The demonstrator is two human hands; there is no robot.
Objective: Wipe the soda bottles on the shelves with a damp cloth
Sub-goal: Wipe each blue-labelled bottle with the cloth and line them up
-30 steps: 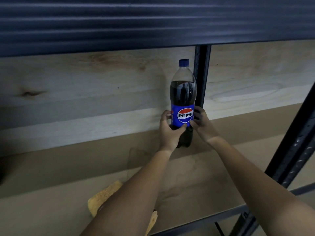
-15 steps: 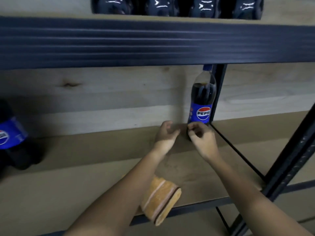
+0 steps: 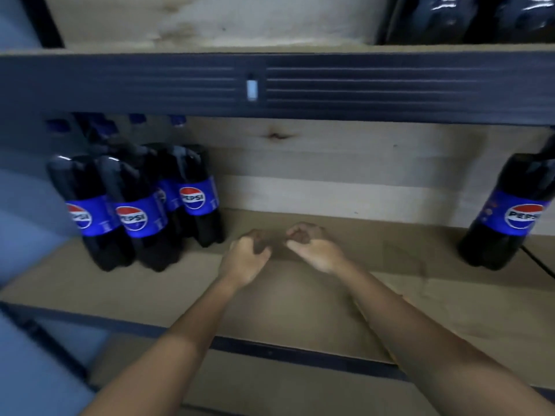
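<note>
A cluster of several Pepsi bottles (image 3: 138,205) with dark cola and blue labels stands at the left of the brown shelf board (image 3: 375,295). One lone Pepsi bottle (image 3: 507,214) stands at the far right, against the back. My left hand (image 3: 244,256) and my right hand (image 3: 315,250) hover side by side over the middle of the shelf, between the two groups. Both have curled fingers and hold nothing. The cloth is out of sight.
A dark metal beam (image 3: 270,85) crosses above the shelf opening, and more dark bottles (image 3: 468,19) stand on the level above at the right. Pale wooden boards (image 3: 330,163) form the back wall. The shelf's dark front rail (image 3: 300,352) runs below my forearms.
Both hands have let go of the right-hand Pepsi bottle and drawn back to the shelf's middle. The view has swung left, bringing the bottle cluster in. The yellow cloth has dropped out of view.
</note>
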